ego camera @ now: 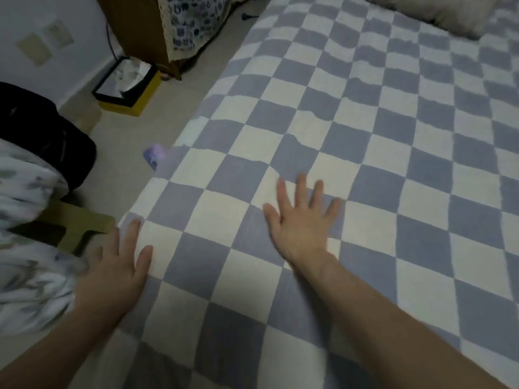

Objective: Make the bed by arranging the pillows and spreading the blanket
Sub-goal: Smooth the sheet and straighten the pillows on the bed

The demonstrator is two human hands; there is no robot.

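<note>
Blanket [365,153], checked blue and cream, lies spread across the bed to its left edge. The right hand [302,220] presses flat on it, fingers splayed. The left hand [118,265] rests open along that edge. A pillow [438,15] sits at the far corner.

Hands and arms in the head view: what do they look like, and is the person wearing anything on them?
Both are bare. The left hand and right hand show no gloves, rings, watch or bracelets that I can make out, and both forearms are uncovered as far as the bottom of the picture, with no sleeve in view. The fingers look slim with short nails, though the picture is a little blurred.
</note>
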